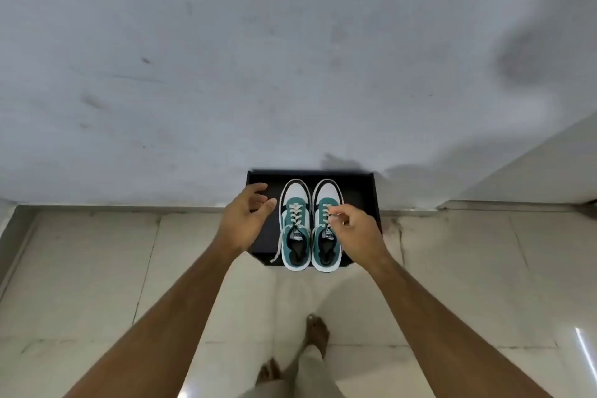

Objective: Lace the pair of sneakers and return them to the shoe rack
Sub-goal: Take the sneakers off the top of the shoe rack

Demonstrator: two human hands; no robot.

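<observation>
Your right hand (352, 229) pinches the right sneaker's (326, 229) lace to tidy it on the black rack (258, 178), centre frame; your left hand (245, 220) hovers spread, empty.

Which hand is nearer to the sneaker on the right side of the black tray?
Right. The right hand is over the right sneaker at its laces; the left hand hovers beyond the other sneaker.
</observation>
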